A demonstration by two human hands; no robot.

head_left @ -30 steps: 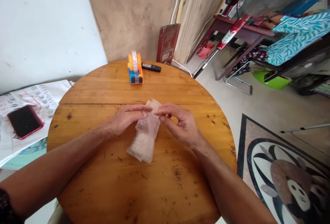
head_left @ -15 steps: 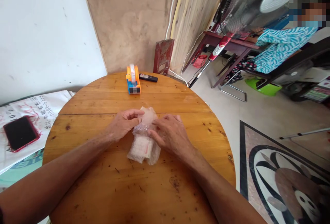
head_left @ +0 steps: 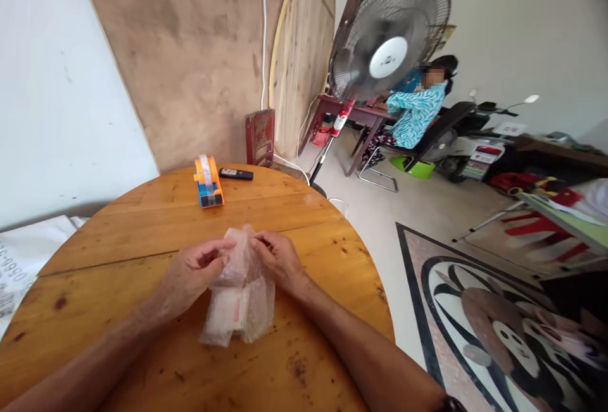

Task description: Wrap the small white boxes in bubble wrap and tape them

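A sheet of clear bubble wrap [head_left: 260, 311] lies on the round wooden table [head_left: 304, 336] in front of me. Inside it sits a small pale box-like item [head_left: 232, 309] with faint red print; the plastic blurs its details. My left hand [head_left: 192, 273] pinches the wrap's left side between thumb and fingers. At the upper right, my right hand [head_left: 276, 261] has its fingertips closed on the wrap's edge. An orange and blue tape dispenser [head_left: 208, 181] holding a clear roll stands beyond my hands, with a black remote-like device [head_left: 236, 173] beside it.
A wooden chair [head_left: 260, 137] stands behind the table's far edge. Past it are a running pedestal fan [head_left: 388, 57] and a seated person [head_left: 418, 111] at a dark red desk. Printed white sacking [head_left: 33, 254] lies to the left.
My view has swung right and up. My right hand has moved from lying over the wrap to gripping its upper right edge. My left hand stays at the left side.
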